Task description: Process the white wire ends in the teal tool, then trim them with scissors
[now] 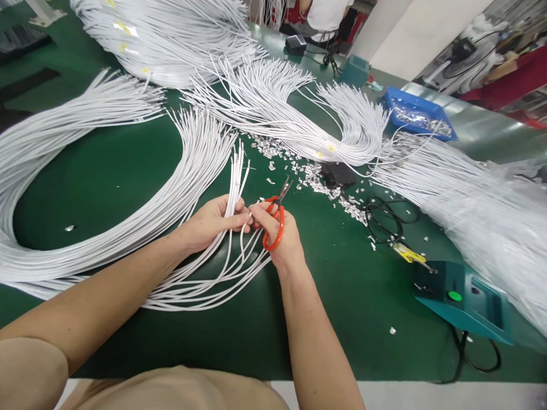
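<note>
- the left hand point(212, 221) is closed around a small bunch of thin white plastic-coated wires point(236, 176), thumb pressed over them, so their cut ends stand up and fan slightly toward the far side.
- the right hand point(280, 236) has fingers threaded through the loops of a pair of orange-handled scissors point(274, 219); its fingertips also pinch at the wires just beside the left thumb, and the short blades point up and away, slightly parted.
- the held wires trail back toward the near side in loose loops on the green table mat point(333, 296), joining a large curved sheaf of the same white wires point(85, 216) that sweeps round to the left.
- to the right of the hands lie scattered small silvery clippings point(311, 173), a black coiled cable point(384, 219), and a teal box-shaped machine with a green button point(464, 302); a blue plastic tray point(416, 111) sits far right.
- to do this step well, i judge the wire ends should be kept level in the left grip before any cut, with the blades brought square across them.
- whether the right fingertips hold one wire or several is hard to tell, since the hands overlap there.
</note>
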### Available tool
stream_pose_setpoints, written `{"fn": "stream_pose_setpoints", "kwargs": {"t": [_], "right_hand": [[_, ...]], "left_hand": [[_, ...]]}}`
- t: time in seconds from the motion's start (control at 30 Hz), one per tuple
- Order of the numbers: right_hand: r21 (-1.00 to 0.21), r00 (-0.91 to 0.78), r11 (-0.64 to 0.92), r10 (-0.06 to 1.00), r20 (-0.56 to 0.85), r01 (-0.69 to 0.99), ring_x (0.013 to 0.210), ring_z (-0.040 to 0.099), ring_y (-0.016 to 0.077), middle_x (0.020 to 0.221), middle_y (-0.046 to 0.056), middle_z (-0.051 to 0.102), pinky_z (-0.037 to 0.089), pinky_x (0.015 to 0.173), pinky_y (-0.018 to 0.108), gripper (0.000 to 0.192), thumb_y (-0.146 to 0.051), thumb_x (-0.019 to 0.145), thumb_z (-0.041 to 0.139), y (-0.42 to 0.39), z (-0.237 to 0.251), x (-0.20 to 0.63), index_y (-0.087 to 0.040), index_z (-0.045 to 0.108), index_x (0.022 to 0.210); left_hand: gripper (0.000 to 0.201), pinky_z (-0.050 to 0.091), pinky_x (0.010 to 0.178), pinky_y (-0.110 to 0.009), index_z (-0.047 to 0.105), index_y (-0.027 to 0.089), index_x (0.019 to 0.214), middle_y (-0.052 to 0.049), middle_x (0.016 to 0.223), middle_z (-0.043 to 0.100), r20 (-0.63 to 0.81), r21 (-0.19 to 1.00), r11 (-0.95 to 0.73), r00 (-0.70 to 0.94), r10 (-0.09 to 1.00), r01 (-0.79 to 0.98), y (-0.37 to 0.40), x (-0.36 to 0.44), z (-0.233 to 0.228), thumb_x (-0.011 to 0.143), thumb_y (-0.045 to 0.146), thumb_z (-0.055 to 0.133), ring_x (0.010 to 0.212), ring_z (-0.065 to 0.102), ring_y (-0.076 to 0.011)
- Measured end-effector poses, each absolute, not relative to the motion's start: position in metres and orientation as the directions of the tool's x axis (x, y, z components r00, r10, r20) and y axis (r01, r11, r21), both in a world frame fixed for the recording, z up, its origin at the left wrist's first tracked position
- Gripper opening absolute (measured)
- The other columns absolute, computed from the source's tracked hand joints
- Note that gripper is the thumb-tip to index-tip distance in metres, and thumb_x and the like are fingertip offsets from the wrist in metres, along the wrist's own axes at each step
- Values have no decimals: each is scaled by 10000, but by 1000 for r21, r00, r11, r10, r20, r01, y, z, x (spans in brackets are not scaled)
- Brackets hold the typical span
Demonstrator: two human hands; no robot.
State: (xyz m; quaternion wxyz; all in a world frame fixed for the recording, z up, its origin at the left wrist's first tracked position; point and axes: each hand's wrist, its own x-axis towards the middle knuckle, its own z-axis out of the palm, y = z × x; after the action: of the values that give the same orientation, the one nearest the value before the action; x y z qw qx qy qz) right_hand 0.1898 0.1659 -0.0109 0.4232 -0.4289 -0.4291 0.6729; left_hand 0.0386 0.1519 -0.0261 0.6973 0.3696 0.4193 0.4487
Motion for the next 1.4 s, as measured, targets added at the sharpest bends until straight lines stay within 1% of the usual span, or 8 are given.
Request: {"fn": "stream_pose_setpoints", "kwargs": {"t": [0.13,0.23,0.37,0.47,0.77,1.13,1.27,1.4], "right_hand": [[-977,-213,-211,957,-198,-36,618,538,124,631,-16,595,446,635,259,219,-396,702,685,164,-8,188,-180,648,706],[-969,-128,-50,988,-83,243,679,561,142,731,2,639,441,663,272,216,-407,730,649,165,-9,195,-194,666,756],[-731,-147,105,989,7,675,669,529,149,734,10,615,378,596,270,170,-375,756,611,168,-15,205,-213,640,713],[-594,-218,172,976,-6,786,620,485,141,678,10,564,311,546,267,242,-380,785,575,167,-18,206,-209,570,615],[-465,-274,212,959,-70,860,614,480,154,692,30,571,273,543,279,233,-361,820,518,164,-16,205,-208,566,650],[-347,-288,247,955,-72,905,691,528,155,746,33,599,305,584,269,188,-279,823,510,162,-13,201,-191,585,675],[-466,-277,218,959,-61,857,637,498,139,699,12,576,309,565,263,191,-298,795,545,164,-14,207,-188,581,643],[-827,-168,25,982,-85,562,609,502,122,670,-11,577,367,572,248,161,-331,769,588,168,-9,213,-185,646,731]], "left_hand": [[276,431,573,-202,510,165,760,21,687,606,-258,907,307,197,946,-288,152,39,-26,690,252,762,639,585,-99],[336,414,548,-201,484,170,748,28,699,611,-242,928,264,116,963,-262,154,39,-28,647,262,791,638,602,-109],[336,421,555,-224,478,178,745,12,721,648,-185,973,188,34,982,-130,156,37,-32,654,290,782,636,611,-127],[296,441,586,-248,510,180,751,-4,739,660,-132,991,132,10,991,-25,156,36,-34,673,314,762,666,621,-147],[223,478,693,-301,557,181,768,-20,796,662,-46,991,50,-33,998,125,155,36,-35,703,314,724,729,621,-170],[265,479,680,-285,502,177,778,3,721,664,-100,992,102,-33,994,68,155,39,-29,701,293,727,640,624,-142],[272,461,616,-254,460,180,787,-10,727,686,-135,990,135,5,991,-44,154,39,-28,723,278,705,637,639,-145],[264,425,554,-216,431,182,784,-16,742,694,-202,970,216,123,972,-111,153,39,-27,757,257,682,605,621,-120]]}}
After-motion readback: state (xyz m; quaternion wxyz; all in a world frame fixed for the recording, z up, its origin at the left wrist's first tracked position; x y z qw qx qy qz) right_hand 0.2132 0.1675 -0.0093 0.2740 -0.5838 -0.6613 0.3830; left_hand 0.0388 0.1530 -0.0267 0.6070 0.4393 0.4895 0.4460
